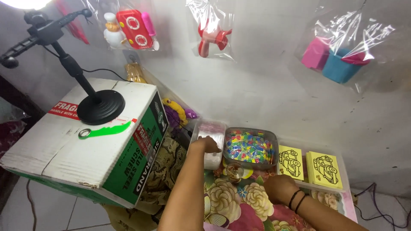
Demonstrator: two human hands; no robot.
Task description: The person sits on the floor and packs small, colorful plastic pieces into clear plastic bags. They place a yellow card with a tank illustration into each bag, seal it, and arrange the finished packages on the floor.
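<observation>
My left hand point(204, 144) reaches forward and rests on a clear container holding a stack of white pieces point(210, 141); whether it grips anything I cannot tell. My right hand point(277, 187), with dark bands on the wrist, lies curled on the floral cloth point(239, 205) near a small glass cup point(234, 172); its fingers are hidden. Behind them sits a grey tray point(249, 147) full of small colourful pieces. To the right lie two stacks of yellow cards with car outlines point(291, 161) point(324, 169).
A large cardboard box point(85, 141) stands at left, with a black lamp stand point(100, 107) on top. Bagged plastic toys point(130, 28) point(338, 57) hang on the white wall. More toys point(177, 112) lie behind the box. Tiled floor shows below.
</observation>
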